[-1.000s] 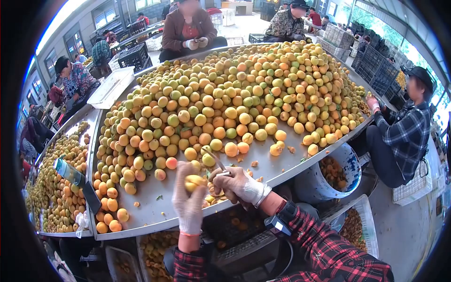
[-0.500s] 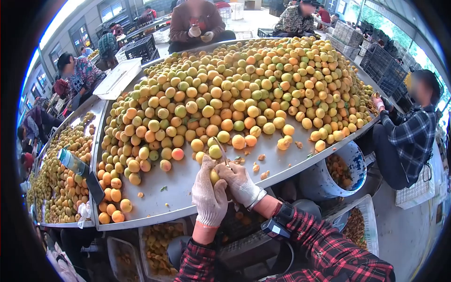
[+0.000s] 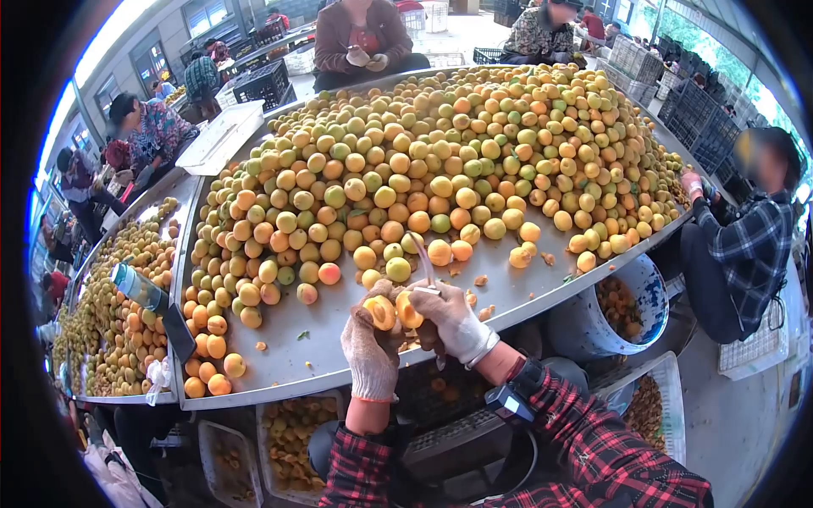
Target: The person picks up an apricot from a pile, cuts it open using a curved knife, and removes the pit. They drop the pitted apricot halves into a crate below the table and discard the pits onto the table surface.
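fingers, left hand (image 3: 370,343): gloved and curled shut around one apricot half (image 3: 380,311), its cut face turned up.
fingers, right hand (image 3: 453,317): gloved and closed on a knife (image 3: 424,261), whose thin blade sticks up past the knuckles; the same fingers also pinch the other apricot half (image 3: 408,310).
halves: side by side between the two hands, touching or nearly so, just above the near edge of the tabletop (image 3: 330,360).
pit: cannot tell whether it sits in either half.
handling, as a judgement: light, soft fruit that would bruise under a hard squeeze. the cut faces look wet and likely slippery. the rounded skin side gives the surer hold, taken with the fingertips and kept off the blade.
beyond the fingers: a deep heap of whole apricots (image 3: 440,161) on the tabletop, with a few scraps lying just to the right.
below and right of the fingers: a bucket (image 3: 633,288) under the tabletop edge, its contents too small to tell.
far side: other people sit around the heap.
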`<action>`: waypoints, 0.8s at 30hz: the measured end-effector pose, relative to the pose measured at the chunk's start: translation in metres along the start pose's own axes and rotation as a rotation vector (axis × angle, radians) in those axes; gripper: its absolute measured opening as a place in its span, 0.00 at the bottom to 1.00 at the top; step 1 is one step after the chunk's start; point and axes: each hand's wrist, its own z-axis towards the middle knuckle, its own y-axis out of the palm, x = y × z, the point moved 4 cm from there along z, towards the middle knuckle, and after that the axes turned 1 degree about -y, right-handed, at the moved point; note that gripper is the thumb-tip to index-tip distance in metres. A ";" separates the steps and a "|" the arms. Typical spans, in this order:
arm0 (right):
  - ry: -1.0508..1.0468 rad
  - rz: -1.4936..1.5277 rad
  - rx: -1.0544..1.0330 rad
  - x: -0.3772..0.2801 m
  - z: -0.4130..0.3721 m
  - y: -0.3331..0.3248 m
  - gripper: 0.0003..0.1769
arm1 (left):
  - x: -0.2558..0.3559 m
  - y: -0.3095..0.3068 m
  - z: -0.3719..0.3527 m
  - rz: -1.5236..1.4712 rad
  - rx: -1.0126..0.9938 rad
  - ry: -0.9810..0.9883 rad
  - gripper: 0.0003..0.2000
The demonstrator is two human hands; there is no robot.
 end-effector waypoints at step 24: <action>-0.012 0.086 -0.036 -0.012 0.000 -0.029 0.14 | -0.007 0.000 -0.013 0.056 -0.089 -0.093 0.27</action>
